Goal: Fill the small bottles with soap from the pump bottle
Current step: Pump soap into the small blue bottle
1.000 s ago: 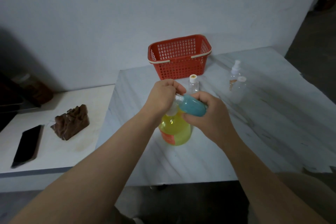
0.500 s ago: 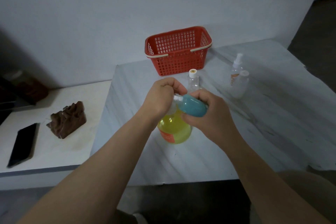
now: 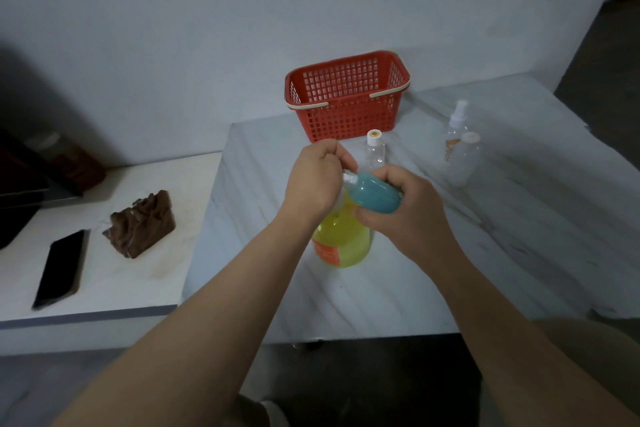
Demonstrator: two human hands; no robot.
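A person's left hand (image 3: 313,180) curls its fingers over the top of a yellow pump bottle (image 3: 343,241), which stands towards the front of a marble bench (image 3: 485,246). The pump head is hidden under the fist. The right hand (image 3: 405,215) wraps its fingers firmly round a small teal bottle (image 3: 372,196). That bottle is held tilted just above the pump bottle, its white neck pointing to 10 o'clock and meeting the left hand.

At 12 o'clock from the pump bottle stands a red basket (image 3: 346,97), with a capped clear bottle (image 3: 374,151) between the two. At 2 o'clock, well apart, a spray bottle (image 3: 456,128) and another capped bottle (image 3: 464,163) stand together. At 9 o'clock, on a lower side table (image 3: 114,274), lie a dark phone (image 3: 60,269) and a brown lump (image 3: 142,224).
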